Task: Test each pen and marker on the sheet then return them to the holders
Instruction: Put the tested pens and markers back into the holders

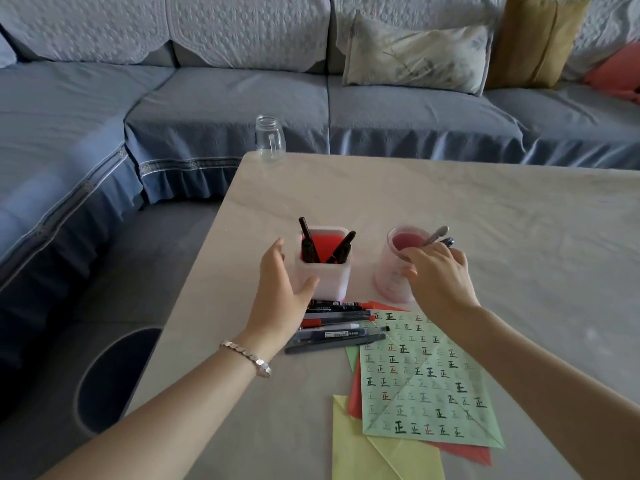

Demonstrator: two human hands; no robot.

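A white square holder (327,275) with a red inside holds two black markers (343,247). My left hand (280,289) cups its left side, fingers apart around the wall. A round pink translucent cup (391,271) stands to its right with pens (437,234) sticking out. My right hand (438,271) reaches over the cup's rim, fingers closed around the pens there. Several pens and markers (337,325) lie flat in front of the holders. A green sheet (426,379) covered in test marks lies at the near right.
Red paper (355,393) and yellow paper (360,448) lie under the green sheet. A clear glass jar (270,140) stands at the table's far left corner. A blue sofa with cushions runs behind and left. A dark round bin (114,379) sits on the floor left of the table.
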